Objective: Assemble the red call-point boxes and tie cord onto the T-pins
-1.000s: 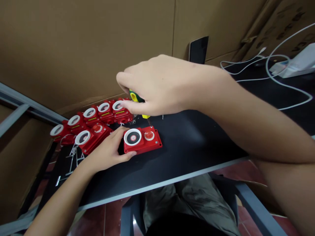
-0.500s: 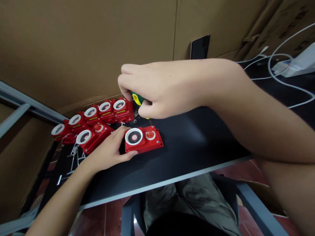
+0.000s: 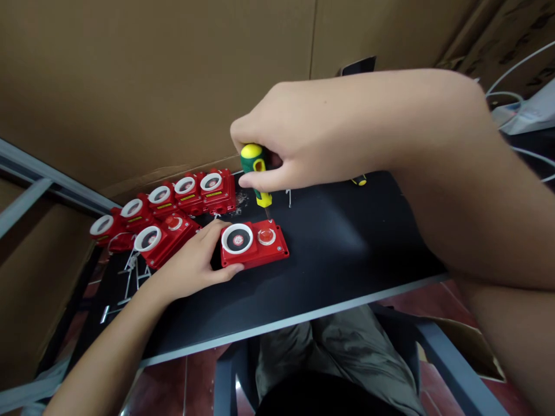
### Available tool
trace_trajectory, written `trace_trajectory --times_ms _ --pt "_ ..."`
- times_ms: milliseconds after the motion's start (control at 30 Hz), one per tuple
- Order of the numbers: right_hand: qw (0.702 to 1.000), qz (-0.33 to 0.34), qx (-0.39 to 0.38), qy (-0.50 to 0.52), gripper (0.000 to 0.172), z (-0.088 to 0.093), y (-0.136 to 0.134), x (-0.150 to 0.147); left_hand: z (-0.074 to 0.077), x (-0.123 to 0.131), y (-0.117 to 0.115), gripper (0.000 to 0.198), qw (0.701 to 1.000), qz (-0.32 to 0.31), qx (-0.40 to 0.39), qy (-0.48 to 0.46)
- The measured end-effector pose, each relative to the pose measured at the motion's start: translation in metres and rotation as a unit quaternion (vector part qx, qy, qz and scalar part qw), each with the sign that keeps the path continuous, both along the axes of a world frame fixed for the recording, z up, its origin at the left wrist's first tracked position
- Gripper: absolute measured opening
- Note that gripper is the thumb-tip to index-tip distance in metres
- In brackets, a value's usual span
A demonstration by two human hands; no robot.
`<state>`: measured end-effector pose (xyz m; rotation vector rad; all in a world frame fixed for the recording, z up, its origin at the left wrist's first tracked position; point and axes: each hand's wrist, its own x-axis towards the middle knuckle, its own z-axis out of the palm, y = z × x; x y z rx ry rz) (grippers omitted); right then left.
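My left hand (image 3: 197,263) grips the left end of a red alarm sounder box (image 3: 264,253), thumb along its front side and fingers behind. The box lies flat on the black table (image 3: 342,254), with a white-rimmed round horn and a small red lamp on top. Closed round a green and yellow screwdriver (image 3: 263,198) is my right hand (image 3: 277,141). Its handle stands nearly upright, and the tip meets the screw at the box's far right corner. A second red box (image 3: 167,245) sits just left, partly behind my left hand.
Several more red alarm boxes (image 3: 186,196) stand in a row along the cardboard wall (image 3: 173,75). Metal T-shaped keys (image 3: 115,312) lie at the left table edge. Behind my right forearm are a phone (image 3: 359,66) and another yellow-tipped handle (image 3: 359,180); white cables (image 3: 515,63) run at right.
My right hand has shifted right and turned, so more of the screwdriver handle shows. The tip remains at the same corner. My left hand and the box have hardly moved.
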<state>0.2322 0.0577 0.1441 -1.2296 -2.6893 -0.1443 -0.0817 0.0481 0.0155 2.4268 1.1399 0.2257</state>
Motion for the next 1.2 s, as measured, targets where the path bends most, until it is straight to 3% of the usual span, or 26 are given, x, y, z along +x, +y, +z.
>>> trace_trajectory --times_ms 233,300,433,667,867,1200 --pt "0.999 -0.043 -0.024 -0.012 0.064 -0.001 0.004 0.0 0.0 0.0 -0.001 0.059 1.0 0.001 0.004 0.002" --pt "0.999 -0.037 -0.029 -0.001 0.054 -0.002 0.006 0.002 0.0 -0.001 -0.001 0.059 1.0 0.001 0.002 0.004" --pt "0.998 0.048 -0.042 0.025 0.027 -0.002 0.009 0.008 0.0 -0.003 0.0 0.06 1.0 0.001 -0.004 0.001" --pt "0.994 0.091 -0.051 -0.018 0.043 0.009 0.001 0.014 0.0 -0.003 0.0 0.061 1.0 -0.006 -0.007 -0.007" --pt "0.996 0.072 -0.043 0.014 0.046 0.013 -0.002 0.016 0.0 -0.003 0.001 0.062 1.0 -0.002 -0.007 0.0" --pt "0.999 -0.036 0.003 0.0 0.017 0.015 -0.004 0.015 -0.002 -0.005 0.002 0.064 1.0 0.0 -0.009 -0.001"
